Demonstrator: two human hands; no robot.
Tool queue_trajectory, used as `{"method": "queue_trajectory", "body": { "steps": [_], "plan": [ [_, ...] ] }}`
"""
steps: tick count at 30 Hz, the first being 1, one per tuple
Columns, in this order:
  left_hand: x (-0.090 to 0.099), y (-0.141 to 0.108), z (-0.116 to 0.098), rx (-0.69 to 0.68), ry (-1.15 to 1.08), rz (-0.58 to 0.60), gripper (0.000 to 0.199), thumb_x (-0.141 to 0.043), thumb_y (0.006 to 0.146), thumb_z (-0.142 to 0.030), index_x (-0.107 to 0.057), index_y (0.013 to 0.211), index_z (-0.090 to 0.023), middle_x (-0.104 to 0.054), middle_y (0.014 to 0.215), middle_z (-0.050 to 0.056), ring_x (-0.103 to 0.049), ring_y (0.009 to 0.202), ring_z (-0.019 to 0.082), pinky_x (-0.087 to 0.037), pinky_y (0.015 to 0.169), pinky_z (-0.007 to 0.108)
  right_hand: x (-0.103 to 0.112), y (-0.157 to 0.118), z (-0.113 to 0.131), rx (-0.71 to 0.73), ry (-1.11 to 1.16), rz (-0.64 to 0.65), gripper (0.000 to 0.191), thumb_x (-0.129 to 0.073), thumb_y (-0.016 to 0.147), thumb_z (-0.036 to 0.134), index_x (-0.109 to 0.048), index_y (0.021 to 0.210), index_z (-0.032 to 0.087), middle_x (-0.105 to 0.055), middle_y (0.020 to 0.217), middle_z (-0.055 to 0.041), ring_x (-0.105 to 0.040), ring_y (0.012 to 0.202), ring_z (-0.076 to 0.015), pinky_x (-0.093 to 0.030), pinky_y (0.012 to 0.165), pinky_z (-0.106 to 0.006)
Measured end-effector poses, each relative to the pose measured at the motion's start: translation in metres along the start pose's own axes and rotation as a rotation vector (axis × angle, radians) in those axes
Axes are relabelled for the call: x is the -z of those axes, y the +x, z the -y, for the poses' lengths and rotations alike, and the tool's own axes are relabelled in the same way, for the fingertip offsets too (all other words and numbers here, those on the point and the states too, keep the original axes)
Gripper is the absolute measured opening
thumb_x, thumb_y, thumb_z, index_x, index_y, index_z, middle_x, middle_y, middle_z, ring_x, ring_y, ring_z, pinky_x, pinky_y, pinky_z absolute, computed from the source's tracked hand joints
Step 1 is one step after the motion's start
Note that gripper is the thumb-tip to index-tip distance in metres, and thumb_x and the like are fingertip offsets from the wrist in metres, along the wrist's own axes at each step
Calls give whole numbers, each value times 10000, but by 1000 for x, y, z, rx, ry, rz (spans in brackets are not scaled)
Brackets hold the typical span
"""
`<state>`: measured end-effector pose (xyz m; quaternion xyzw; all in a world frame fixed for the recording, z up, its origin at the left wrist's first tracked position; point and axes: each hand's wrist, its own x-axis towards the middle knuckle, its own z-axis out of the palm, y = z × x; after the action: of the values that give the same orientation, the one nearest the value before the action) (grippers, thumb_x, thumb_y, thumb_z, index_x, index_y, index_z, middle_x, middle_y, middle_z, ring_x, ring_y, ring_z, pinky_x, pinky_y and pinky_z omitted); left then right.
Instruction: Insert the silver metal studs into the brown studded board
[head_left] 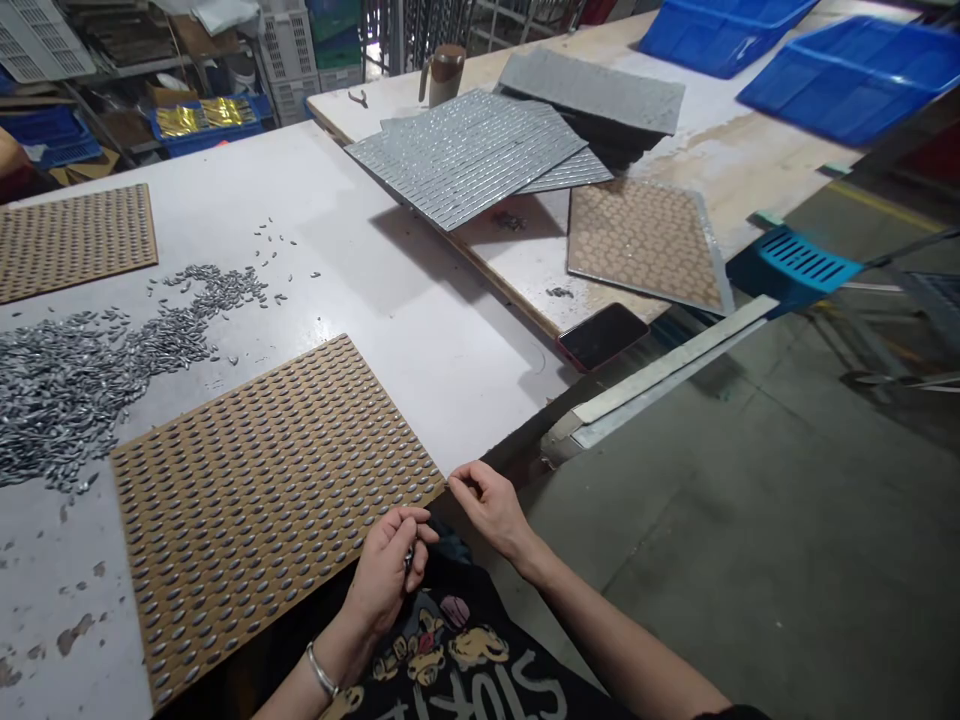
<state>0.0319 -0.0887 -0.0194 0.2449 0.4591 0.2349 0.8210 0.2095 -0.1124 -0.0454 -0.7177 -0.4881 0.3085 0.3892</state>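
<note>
In the head view, the brown board (pixel 274 500) sits at the near edge of the white table (pixel 450 395), right in front of the person, with rows of small metal pieces all over it. The right hand (pixel 491 512) is at the board's right-hand corner, thumb and index finger closed in a pinch; can't tell if there's a piece between them. The left hand (pixel 384 565) is just beside the near edge, fingers loosely curled around a few dark bits, and there's a bracelet (pixel 322 672) on that wrist. A big loose pile of metal pieces (pixel 67 395) is spread out left of the board, and another studded board (pixel 79 240) lies beyond it. Over on the next tabletop (pixel 716 165) there's a stack of grey ribbed sheets (pixel 469 150), a brown patterned panel (pixel 641 240), a phone (pixel 604 337) near the edge and a mug (pixel 448 78) further back.
</note>
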Motion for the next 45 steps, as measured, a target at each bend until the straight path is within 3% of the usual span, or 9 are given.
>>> {"method": "queue_trajectory", "body": {
  "steps": [7,12,21,29,35,45],
  "plan": [
    [4,-4,-3,34,93,41,335,-557,855,-511,-444,887,-196,-633,694,-9,-355,371,31,-154,322,144,0,12,-3,126,-251,26,244,-454,921,283,-504,696,202,-519,690,2,-473,624,-131,-367,611,-251],
    [4,-3,-3,45,87,39,348,-585,834,-510,-447,877,-193,-627,681,-14,-343,369,26,-160,319,136,-4,12,-4,134,-202,65,242,-449,932,286,-533,723,197,-550,718,-10,-507,668,-138,-393,644,-251],
    [6,-1,-3,52,55,36,379,-614,805,-529,-455,873,-192,-629,676,-11,-342,370,27,-161,317,137,-5,7,-7,49,-21,71,203,-484,908,311,-609,802,191,-607,718,-14,-515,621,-138,-413,587,-249],
    [6,-2,-3,45,47,53,376,-612,809,-526,-455,868,-190,-625,675,-14,-327,362,24,-153,322,148,-13,3,-10,66,-100,31,191,-475,907,287,-592,785,197,-601,731,-19,-526,636,-141,-413,597,-251],
    [6,-2,-4,38,47,54,375,-608,812,-530,-461,867,-190,-629,684,-13,-337,364,25,-163,321,148,-14,4,-15,-45,-139,-53,144,-565,844,326,-548,907,198,-599,721,-4,-539,595,-141,-422,553,-251],
    [14,-15,-17,-43,37,12,371,-618,808,-527,-469,871,-193,-621,689,-15,-358,385,33,-163,321,143,-5,27,11,181,-125,32,127,-537,892,274,-612,821,200,-614,766,-22,-559,687,-147,-433,639,-257]
  ]
}}
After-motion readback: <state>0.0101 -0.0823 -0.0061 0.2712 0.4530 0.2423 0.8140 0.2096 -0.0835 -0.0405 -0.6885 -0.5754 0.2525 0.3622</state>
